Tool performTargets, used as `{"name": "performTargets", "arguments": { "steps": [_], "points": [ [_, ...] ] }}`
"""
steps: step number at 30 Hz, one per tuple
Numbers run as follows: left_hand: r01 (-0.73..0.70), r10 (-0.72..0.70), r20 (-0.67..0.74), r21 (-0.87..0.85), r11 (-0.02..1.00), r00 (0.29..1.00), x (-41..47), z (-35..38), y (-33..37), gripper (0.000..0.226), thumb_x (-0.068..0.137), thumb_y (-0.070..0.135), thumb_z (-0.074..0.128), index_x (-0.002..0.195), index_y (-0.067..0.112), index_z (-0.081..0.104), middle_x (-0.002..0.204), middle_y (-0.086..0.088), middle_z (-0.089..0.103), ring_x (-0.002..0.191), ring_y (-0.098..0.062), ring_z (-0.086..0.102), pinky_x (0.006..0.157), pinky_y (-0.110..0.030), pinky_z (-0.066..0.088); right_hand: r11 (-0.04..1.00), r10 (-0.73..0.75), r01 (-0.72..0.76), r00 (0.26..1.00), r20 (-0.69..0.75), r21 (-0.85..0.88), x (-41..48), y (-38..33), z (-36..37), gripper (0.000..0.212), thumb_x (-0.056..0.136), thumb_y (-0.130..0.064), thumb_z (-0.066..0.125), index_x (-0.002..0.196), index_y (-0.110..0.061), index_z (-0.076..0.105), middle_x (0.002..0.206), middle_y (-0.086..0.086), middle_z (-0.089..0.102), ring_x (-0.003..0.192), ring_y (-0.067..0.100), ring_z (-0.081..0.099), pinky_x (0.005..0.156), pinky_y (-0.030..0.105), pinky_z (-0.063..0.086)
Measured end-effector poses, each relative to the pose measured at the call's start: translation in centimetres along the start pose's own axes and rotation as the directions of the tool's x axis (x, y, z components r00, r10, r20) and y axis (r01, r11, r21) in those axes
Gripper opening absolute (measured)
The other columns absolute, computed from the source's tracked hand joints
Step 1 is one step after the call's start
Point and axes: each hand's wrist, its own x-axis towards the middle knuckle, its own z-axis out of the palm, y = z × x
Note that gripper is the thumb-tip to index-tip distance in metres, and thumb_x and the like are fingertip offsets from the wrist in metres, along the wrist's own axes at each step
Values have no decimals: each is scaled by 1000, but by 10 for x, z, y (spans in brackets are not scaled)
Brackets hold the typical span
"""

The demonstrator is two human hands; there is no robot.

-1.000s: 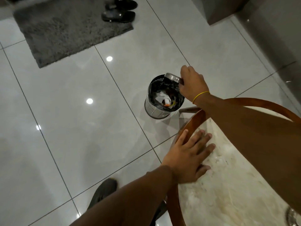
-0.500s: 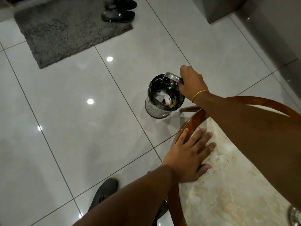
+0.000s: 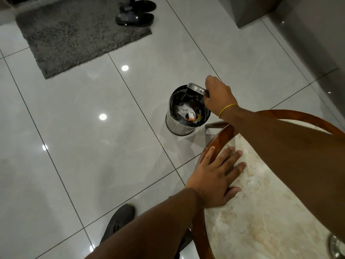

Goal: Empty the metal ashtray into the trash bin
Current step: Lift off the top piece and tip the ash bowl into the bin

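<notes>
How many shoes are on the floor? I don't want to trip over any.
3: two black sandals sit side by side at the grey rug's far edge, and one dark grey shoe is under the left forearm. More may be hidden beneath the arms or table.

ashtray (image 3: 197, 89) half hidden, metal object (image 3: 337, 246) edge-cropped

A grey rug (image 3: 74, 34) lies on the tiled floor (image 3: 74, 146), with dark sandals (image 3: 135, 13) at the rug's far right corner.
</notes>
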Motion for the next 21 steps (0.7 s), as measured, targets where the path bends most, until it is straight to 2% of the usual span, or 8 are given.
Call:
{"name": "performTargets", "arguments": {
  "steps": [3,8,15,21],
  "points": [
    [-1,1,2,6,1000,1000,0,0,0,73,113,64,29,174,26,20,184,-8,8,170,-32,-4,130,-58,-18,1000,12,-12,1000,22,-5,-1,0,-1,17,88,-2,58,101,-7,48,94,7,46,78,27,42,73,35,29],
    [-1,1,8,2,1000,1000,0,1,0,73,113,64,28,174,26,19,184,-8,7,170,-32,-5,130,-58,-19,1000,18,-18,1000,5,23,-4,-2,0,17,89,-2,59,103,-4,51,94,7,46,79,28,44,73,35,30],
    [-2,2,1,4,1000,1000,1,3,1,73,112,64,29,174,25,21,184,-8,10,170,-32,-3,132,-60,-14,999,39,-39,999,-1,37,-3,-3,-1,19,88,-2,60,104,-3,52,101,16,59,77,28,44,72,35,31],
    [0,0,-4,12,1000,1000,0,5,1,73,112,64,29,173,25,22,184,-8,12,170,-32,-2,132,-59,-15,998,52,-53,999,15,28,-1,-4,-1,19,89,-4,61,106,-3,53,104,18,61,80,32,51,72,34,32]
  ]
}}
